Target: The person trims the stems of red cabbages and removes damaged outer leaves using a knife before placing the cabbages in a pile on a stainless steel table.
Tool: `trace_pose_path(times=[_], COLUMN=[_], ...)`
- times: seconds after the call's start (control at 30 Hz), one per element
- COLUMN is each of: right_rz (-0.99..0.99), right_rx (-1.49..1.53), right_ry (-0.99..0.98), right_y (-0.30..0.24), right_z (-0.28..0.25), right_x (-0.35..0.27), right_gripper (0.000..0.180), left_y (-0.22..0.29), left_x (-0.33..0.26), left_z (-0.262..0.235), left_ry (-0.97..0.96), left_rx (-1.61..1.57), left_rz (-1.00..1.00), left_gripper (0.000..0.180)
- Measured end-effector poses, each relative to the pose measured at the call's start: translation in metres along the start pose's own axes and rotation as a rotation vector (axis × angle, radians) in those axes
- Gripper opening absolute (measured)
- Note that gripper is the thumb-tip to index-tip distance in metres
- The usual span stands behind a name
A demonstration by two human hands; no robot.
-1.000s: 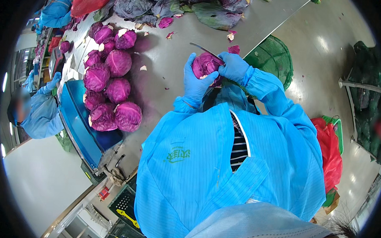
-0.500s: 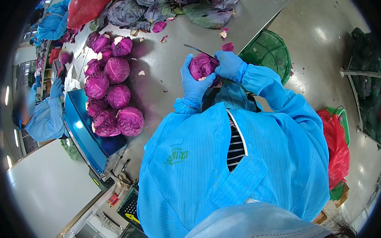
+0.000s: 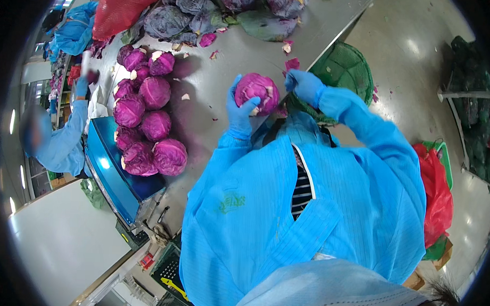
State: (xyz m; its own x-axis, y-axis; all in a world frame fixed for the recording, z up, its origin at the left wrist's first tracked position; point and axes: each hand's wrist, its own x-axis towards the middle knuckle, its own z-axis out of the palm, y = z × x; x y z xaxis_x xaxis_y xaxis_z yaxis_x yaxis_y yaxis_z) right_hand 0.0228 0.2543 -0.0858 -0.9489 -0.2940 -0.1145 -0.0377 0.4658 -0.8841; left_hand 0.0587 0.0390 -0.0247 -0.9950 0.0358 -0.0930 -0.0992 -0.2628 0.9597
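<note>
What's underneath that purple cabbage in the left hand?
The left hand cups the cabbage from the left; the table shows past its upper edge. Whatever lies directly beneath is covered, so I can't tell.

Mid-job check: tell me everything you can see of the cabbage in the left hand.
The cabbage is a roundish purple-magenta head with a slightly glossy, leafy surface. Overlapping leaves show pale streaks and edges on its right side, and a small whitish patch sits low, near the thumb. The gloved left hand cups it from the left and below, over the near edge of the metal table. The right hand is apart from it. Its underside is hidden.
</note>
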Motion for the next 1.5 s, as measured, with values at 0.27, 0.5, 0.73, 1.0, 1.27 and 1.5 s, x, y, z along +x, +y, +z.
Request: trace_pose_path(times=[0.27,0.5,0.73,1.0,1.27,1.5], right_rz=[-0.059,-0.072,0.312,-0.230,-0.271,0.104], right_rx=[0.100,0.051,-0.473,-0.048,-0.287,0.458], right_ry=[0.423,0.342,0.464,0.163,0.295,0.305], right_y=[-0.021,-0.053,-0.011,-0.063,-0.048,-0.047], right_z=[-0.005,0.010,-0.047,-0.021,-0.016,-0.013], right_x=[-0.026,-0.021,-0.038,-0.024,-0.015,0.000], right_gripper=[0.028,0.031,0.028,0.044,0.020,0.032], left_y=[0.003,0.009,-0.005,0.003,0.002,0.013], left_x=[0.001,0.004,0.015,0.023,0.029,0.027], left_z=[0.007,0.023,0.001,0.016,0.013,0.019], left_ry=[0.067,0.036,-0.026,-0.161,-0.220,-0.316], left_rx=[0.011,-0.008,-0.120,-0.067,0.034,-0.114], left_rz=[-0.057,-0.093,-0.254,-0.287,-0.300,-0.330], left_gripper=[0.074,0.069,0.063,0.072,0.075,0.078])
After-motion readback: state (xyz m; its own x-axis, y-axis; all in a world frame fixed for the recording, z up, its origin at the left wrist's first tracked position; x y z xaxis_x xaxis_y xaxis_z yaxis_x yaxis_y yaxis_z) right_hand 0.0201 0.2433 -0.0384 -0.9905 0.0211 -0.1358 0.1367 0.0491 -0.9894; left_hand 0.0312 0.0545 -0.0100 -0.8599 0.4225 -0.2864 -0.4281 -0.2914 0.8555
